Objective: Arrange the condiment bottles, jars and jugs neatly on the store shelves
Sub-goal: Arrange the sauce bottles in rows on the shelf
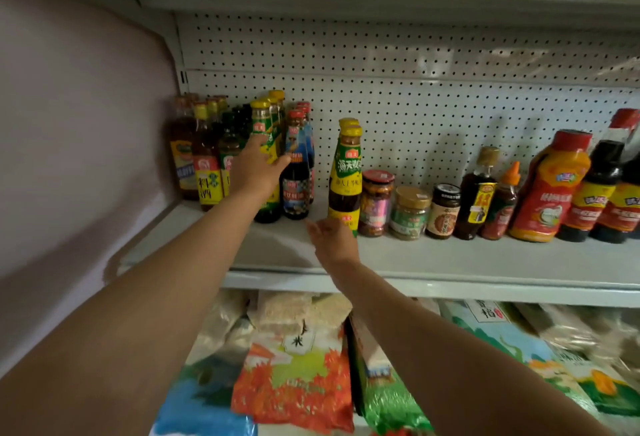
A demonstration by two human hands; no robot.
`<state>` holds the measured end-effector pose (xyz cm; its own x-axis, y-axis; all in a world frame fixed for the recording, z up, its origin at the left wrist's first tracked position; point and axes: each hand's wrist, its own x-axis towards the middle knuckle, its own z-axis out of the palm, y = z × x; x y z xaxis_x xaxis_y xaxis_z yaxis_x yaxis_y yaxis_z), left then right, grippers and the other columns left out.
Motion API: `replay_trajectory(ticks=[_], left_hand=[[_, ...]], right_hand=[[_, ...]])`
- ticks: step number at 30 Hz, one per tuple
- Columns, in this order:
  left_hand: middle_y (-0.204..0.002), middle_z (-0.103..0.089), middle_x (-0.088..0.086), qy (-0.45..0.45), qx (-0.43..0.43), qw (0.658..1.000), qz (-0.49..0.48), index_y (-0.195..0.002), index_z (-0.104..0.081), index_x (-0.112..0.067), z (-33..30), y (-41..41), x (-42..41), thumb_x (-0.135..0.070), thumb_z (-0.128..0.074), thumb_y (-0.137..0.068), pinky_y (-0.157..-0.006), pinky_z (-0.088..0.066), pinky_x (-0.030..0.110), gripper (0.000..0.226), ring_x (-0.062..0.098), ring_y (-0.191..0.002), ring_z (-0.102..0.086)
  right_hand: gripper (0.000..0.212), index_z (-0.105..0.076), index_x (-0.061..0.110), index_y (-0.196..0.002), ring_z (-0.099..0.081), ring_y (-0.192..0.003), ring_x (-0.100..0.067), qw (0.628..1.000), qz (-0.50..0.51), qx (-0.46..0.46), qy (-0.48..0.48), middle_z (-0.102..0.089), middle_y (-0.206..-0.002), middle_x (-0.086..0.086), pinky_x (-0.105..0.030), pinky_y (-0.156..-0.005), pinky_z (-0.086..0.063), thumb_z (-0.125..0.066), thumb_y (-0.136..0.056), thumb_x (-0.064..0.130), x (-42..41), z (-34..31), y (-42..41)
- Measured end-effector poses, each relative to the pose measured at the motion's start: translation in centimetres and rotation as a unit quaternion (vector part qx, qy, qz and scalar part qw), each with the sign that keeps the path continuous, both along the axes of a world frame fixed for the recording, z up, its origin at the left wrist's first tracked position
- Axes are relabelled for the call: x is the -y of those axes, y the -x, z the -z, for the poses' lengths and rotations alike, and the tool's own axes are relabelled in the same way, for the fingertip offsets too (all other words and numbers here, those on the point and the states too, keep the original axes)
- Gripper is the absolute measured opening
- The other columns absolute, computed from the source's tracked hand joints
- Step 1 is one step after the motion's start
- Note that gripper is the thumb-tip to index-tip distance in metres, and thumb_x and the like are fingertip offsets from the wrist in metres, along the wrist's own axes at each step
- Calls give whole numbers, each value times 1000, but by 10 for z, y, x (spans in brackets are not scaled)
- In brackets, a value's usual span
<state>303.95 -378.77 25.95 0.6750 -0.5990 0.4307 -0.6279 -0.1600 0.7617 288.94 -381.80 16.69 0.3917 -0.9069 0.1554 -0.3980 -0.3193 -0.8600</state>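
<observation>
On the white shelf (450,259) stands a row of condiment bottles and jars. My left hand (258,169) reaches into the packed left group and grips a tall green-labelled bottle with a yellow cap (262,120), thumb on its right side. A blue-labelled dark bottle (296,190) stands just to the right of it. My right hand (332,238) is lower, fingers straight, touching the base of a yellow-labelled oyster sauce bottle (346,172) that stands apart from the left group. To its right stand small jars (410,212).
Further right are a dark soy bottle (476,193), a small red sauce bottle (502,200), a big red squeeze bottle (550,190) and dark bottles (602,193). A pegboard back panel (415,96) and a wall (69,124) bound the shelf. Rice bags (294,366) fill the shelf below.
</observation>
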Motion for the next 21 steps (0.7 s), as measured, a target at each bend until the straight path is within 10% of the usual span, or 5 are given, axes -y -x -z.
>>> replay_trajectory(ticks=[9, 21], left_hand=[[-127, -61, 5, -19, -188, 981, -38, -121, -61, -23, 122, 100, -58, -41, -74, -85, -82, -44, 31, 41, 20, -102, -58], [-121, -62, 7, -165, -229, 959, 17, -115, -65, -23, 267, 236, -88, -24, -85, -72, -91, -49, 35, 47, 23, -108, -60]], right_hand=[[32, -66, 17, -115, -64, -96, -23, 997, 15, -40, -58, -71, -107, -3, -30, -75, -49, -64, -93, 39, -3, 43, 120], [55, -53, 26, -137, -66, -87, -23, 971, -30, -221, -87, -67, -121, -9, -32, -72, -51, -73, -87, 38, -17, 169, 257]])
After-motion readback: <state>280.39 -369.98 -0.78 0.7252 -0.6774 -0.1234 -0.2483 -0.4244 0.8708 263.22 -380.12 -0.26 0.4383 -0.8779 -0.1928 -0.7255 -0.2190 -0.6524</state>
